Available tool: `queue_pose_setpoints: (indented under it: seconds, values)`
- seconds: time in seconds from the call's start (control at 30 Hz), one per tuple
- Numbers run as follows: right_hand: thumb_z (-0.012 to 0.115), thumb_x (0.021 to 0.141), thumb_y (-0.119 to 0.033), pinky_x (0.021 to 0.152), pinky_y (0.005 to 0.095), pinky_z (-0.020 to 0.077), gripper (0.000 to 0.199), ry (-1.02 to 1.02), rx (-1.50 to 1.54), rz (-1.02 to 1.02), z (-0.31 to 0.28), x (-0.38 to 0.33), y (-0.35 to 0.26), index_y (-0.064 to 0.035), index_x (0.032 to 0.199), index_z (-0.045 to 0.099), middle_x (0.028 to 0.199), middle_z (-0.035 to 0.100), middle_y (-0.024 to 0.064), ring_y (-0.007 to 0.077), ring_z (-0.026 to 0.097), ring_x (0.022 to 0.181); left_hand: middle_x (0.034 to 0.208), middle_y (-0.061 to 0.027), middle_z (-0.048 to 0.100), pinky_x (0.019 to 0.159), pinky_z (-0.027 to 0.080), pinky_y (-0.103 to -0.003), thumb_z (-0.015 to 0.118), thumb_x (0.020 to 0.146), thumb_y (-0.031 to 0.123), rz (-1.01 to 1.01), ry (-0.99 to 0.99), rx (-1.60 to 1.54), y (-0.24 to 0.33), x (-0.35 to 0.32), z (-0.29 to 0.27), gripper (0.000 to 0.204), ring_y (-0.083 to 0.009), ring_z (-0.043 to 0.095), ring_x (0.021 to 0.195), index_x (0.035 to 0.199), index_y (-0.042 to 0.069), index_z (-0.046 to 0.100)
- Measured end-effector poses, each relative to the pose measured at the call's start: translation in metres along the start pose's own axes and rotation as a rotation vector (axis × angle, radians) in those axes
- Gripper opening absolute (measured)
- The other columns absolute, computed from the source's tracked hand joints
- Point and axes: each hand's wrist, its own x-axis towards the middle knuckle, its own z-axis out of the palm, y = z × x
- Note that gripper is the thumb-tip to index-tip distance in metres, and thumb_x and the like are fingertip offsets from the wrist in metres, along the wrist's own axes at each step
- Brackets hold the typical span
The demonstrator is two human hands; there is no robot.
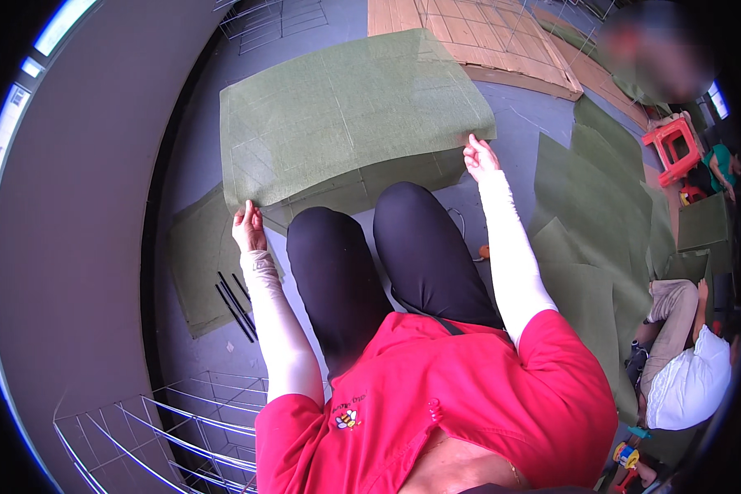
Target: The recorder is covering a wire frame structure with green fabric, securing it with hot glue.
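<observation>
Grey floor (198, 156), curved wall beyond the left hand (248, 227). Left hand and right hand (480, 156) each pinch a near corner of the green sheet (346, 115) spread ahead. Black rods (235, 305) lie beside the left forearm; wooden pallet (486, 37) beyond the sheet; red stool (673, 148) far right.
</observation>
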Motion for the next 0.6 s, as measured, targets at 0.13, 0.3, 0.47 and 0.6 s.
queue_pose_setpoints:
  seconds: [0.13, 0.3, 0.47, 0.6]
  values:
    - [0.058, 0.086, -0.009, 0.048, 0.0228, 0.0511, 0.015, 0.044, 0.057, -0.047, 0.01, -0.003, 0.002, -0.003, 0.088, 0.044, 0.081, 0.056, 0.0094, 0.0241, 0.064, 0.079, 0.076, -0.004, 0.061, 0.056, 0.05, -0.019, 0.065, 0.08, 0.002, -0.099, -0.031, 0.06, 0.012, 0.001, -0.006, 0.01, -0.0103, 0.058, 0.06, 0.082, 0.005, 0.055]
    - [0.054, 0.086, -0.002, 0.069, 0.0297, 0.056, 0.009, 0.082, 0.044, -0.076, 0.004, -0.008, 0.001, 0.0, 0.091, 0.047, 0.089, 0.058, 0.0119, 0.0287, 0.063, 0.089, 0.073, -0.0027, 0.059, 0.055, 0.048, -0.019, 0.065, 0.081, 0.004, -0.14, -0.076, 0.248, 0.03, 0.002, -0.001, 0.013, -0.0094, 0.055, 0.058, 0.076, 0.007, 0.053]
    - [0.052, 0.085, 0.003, 0.078, 0.0389, 0.0551, 0.023, 0.218, 0.085, -0.139, 0.009, -0.011, 0.011, 0.0028, 0.1, 0.035, 0.091, 0.054, 0.0136, 0.0357, 0.061, 0.091, 0.071, -0.0015, 0.058, 0.053, 0.045, -0.018, 0.062, 0.083, 0.005, -0.16, -0.08, 0.159, 0.018, 0.004, -0.01, 0.012, -0.0088, 0.054, 0.058, 0.079, 0.009, 0.051]
    - [0.049, 0.084, 0.006, 0.081, 0.0489, 0.053, 0.051, 0.047, 0.229, -0.138, 0.006, -0.009, 0.012, 0.0039, 0.12, 0.012, 0.096, 0.049, 0.0182, 0.0436, 0.059, 0.089, 0.075, -0.0021, 0.057, 0.055, 0.049, -0.02, 0.059, 0.085, 0.005, -0.152, -0.144, 0.178, 0.019, 0.009, -0.016, 0.011, -0.0105, 0.055, 0.06, 0.08, 0.008, 0.05]
